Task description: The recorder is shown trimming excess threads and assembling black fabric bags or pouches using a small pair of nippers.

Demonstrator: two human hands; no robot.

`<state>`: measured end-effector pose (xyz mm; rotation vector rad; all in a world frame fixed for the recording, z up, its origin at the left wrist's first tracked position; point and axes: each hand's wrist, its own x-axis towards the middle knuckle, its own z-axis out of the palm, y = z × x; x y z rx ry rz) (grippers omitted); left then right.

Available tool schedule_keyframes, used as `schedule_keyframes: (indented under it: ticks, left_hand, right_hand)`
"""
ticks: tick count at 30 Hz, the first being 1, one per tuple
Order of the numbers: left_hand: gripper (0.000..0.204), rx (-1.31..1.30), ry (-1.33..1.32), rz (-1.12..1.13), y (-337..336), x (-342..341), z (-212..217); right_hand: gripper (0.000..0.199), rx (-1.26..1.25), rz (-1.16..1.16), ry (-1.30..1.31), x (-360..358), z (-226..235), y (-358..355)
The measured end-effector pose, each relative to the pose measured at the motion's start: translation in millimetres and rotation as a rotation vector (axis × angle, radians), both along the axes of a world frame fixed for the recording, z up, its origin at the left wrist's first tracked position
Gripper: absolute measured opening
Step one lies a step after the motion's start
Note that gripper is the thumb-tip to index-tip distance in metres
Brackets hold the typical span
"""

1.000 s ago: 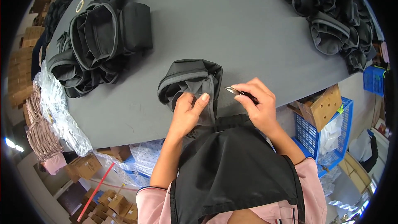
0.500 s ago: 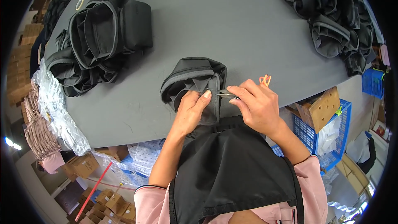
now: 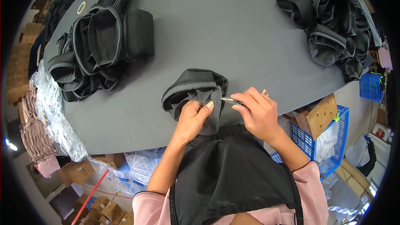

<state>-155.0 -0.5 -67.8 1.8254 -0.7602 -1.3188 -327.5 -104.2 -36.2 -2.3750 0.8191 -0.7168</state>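
Observation:
A small black fabric bag [image 3: 193, 76] with its mouth gaping rests at the table's near edge, its grey inner dividers showing. My left hand [image 3: 193, 118] grips the bag's near rim, thumb on top and fingers tucked inside. In my right hand [image 3: 259, 110] is a pair of small scissors [image 3: 228, 99], the metal blades pointing left at the zipper edge. Their tips lie close to my left thumb; whether they touch the cloth I cannot tell. Only a bit of the orange handle shows behind my fingers.
Similar black bags [image 3: 98, 39] are piled on the grey table [image 3: 200, 29] at left, with another heap [image 3: 327, 43] at far right. Clear plastic wrap [image 3: 58, 112] hangs over the left edge. A blue crate [image 3: 341, 135] with cardboard stands at right, below the tabletop.
The scissors' blades have come together and tilted slightly, and their orange handle loops have sunk behind my right hand. My left hand keeps its hold on the bag. The view has shifted a little.

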Motion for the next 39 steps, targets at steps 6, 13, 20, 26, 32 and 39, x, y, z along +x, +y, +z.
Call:
schedule_keyframes:
  ticks: [6, 13, 20, 26, 32, 39]
  left_hand:
    - [0.046, -0.009, -0.067, 0.009, -1, 0, 2]
    - [0.044, 0.005, -0.097, -0.028, -7, -4, 5]
    - [0.042, 0.016, -0.118, 0.007, -10, -3, 13]
    - [0.042, -0.050, -0.083, 0.011, -6, -4, -2]
    - [0.041, -0.034, -0.080, -0.001, -9, -3, 7]
    - [0.037, -0.038, -0.082, -0.004, -5, 1, 0]
  right_hand:
    - [0.025, -0.167, 0.077, 0.161, 8, 16, -6]
    - [0.013, -0.432, 0.210, 0.351, 15, 29, -17]
    - [0.016, -0.246, 0.210, 0.425, 16, 25, -19]
    - [0.018, 1.169, -0.161, -0.262, 13, -20, -6]
    - [0.017, 1.147, -0.201, -0.353, 15, -19, -6]
    - [0.016, 0.505, 0.103, -0.121, 28, -10, -19]
